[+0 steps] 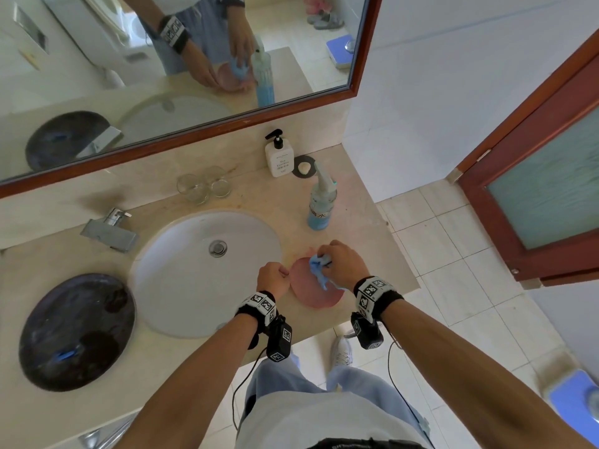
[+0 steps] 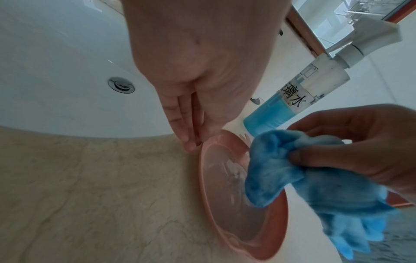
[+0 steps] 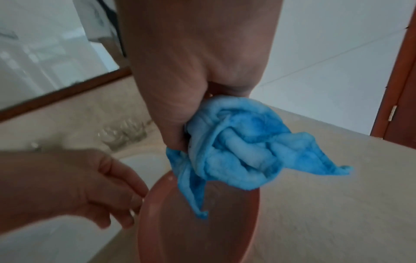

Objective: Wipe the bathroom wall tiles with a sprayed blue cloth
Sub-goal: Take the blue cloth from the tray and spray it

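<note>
My right hand point(image 1: 337, 259) grips a bunched blue cloth point(image 1: 318, 274) just above a shallow pink plate point(image 1: 312, 298) on the beige counter, right of the sink. Loose ends of the cloth point(image 3: 236, 151) hang down toward the plate point(image 3: 202, 231). My left hand point(image 1: 275, 280) pinches the plate's left rim point(image 2: 209, 160) with thumb and fingertips point(image 2: 188, 140). A spray bottle point(image 1: 319, 202) with blue liquid stands upright behind the plate, untouched. White wall tiles point(image 1: 453, 92) rise to the right of the mirror.
White sink basin point(image 1: 194, 270) and chrome faucet point(image 1: 110, 230) lie to the left. A pump soap bottle point(image 1: 279, 157) and clear glasses point(image 1: 204, 186) stand near the mirror. A dark round dish point(image 1: 76, 328) sits far left. A wooden door point(image 1: 534, 189) stands right.
</note>
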Demonstrator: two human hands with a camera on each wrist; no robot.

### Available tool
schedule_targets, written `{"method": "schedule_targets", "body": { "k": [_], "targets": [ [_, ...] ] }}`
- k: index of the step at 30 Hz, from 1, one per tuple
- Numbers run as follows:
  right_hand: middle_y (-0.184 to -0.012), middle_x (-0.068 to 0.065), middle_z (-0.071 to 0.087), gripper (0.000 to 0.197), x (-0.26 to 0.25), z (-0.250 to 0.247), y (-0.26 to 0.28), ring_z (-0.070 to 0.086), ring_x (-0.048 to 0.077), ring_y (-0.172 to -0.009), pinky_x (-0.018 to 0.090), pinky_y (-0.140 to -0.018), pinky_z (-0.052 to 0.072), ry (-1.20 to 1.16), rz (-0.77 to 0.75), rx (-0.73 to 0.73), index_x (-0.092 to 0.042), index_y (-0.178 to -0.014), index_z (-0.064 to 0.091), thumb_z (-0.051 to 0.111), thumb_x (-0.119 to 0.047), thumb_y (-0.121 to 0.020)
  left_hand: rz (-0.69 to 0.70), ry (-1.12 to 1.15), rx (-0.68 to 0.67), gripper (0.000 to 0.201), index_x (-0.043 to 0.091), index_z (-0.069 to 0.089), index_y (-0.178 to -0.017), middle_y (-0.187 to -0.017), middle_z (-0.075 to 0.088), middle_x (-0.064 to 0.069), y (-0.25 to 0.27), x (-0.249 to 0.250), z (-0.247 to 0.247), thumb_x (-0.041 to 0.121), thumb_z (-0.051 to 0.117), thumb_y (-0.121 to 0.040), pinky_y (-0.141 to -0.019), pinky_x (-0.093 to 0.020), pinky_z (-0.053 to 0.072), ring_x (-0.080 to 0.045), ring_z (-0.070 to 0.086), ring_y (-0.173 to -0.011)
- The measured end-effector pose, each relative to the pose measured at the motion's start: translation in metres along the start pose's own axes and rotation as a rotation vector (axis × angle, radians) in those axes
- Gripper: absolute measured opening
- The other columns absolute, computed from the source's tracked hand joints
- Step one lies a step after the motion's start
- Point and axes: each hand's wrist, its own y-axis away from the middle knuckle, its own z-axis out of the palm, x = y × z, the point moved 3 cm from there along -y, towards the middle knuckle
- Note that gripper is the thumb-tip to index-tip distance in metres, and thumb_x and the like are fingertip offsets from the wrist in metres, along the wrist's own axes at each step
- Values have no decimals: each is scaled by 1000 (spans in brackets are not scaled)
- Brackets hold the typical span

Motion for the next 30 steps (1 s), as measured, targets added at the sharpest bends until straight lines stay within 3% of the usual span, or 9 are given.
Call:
{"method": "schedule_targets", "body": {
  "k": [3,7,12,15,18,22,24,26,30],
  "targets": [
    [-91,-2,56,12,4,-21,9,60,23,-80,36,-68,52,-65,-6,52,-29,-85,64,68,-17,-82,11,-19,1,11,6,76,-100,-104,77,-11,3,5,-8,9,69,-92,-79,-25,48,-27,71,-101],
    [-85,-4,57,22,18,-36,24,59,19,-78,28,-61,42,-125,12,97,-35,-77,58,71,-17,-78,15,3,42,17,7,74,-104,-98,73,-8,10,12,-26,4,67,-89,-83,-29,53,-26,70,-98],
    [-86,2,65,9,33,-42,50,61,15,-78,30,-66,47,-320,70,268,-19,-84,67,70,-11,-80,114,45,124,18,13,73,-104,-91,70,1,26,29,-49,6,65,-90,-74,-23,47,-18,68,-89],
    [-87,-2,69,16,49,-31,60,63,11,-79,26,-68,45,-450,144,302,-22,-89,72,70,-10,-80,217,91,150,17,14,71,-107,-93,71,1,41,53,-57,7,68,-92,-69,-20,48,-13,66,-84],
    [-92,-4,73,19,68,-29,70,64,7,-84,21,-69,46,-599,283,392,-23,-96,74,70,-10,-83,326,121,132,16,18,69,-104,-91,69,3,58,88,-58,14,75,-89,-74,-27,54,-14,66,-83],
    [-98,-3,73,24,96,-47,80,68,15,-91,27,-75,51,-810,339,509,-19,-111,74,77,-16,-87,384,94,50,14,23,71,-98,-89,71,10,69,129,-45,25,80,-88,-76,-26,55,-8,67,-81],
    [-100,-2,74,24,109,-62,86,70,19,-95,35,-82,58,-911,344,579,-21,-109,74,77,-14,-87,355,91,-30,13,23,73,-96,-90,74,11,71,145,-28,30,80,-87,-81,-27,57,-7,70,-84],
    [-102,-2,75,23,123,-86,96,71,20,-99,41,-88,59,-1000,295,638,-24,-107,74,77,-12,-87,347,103,-96,15,22,73,-97,-91,76,8,78,170,-6,33,77,-89,-85,-29,56,-9,71,-87],
    [-107,1,75,23,157,-148,109,71,26,-106,45,-94,59,-1126,171,715,-19,-111,72,77,-12,-90,355,124,-132,26,22,69,-106,-95,73,9,99,231,44,39,77,-88,-78,-18,49,-9,70,-91]
  ]
}}
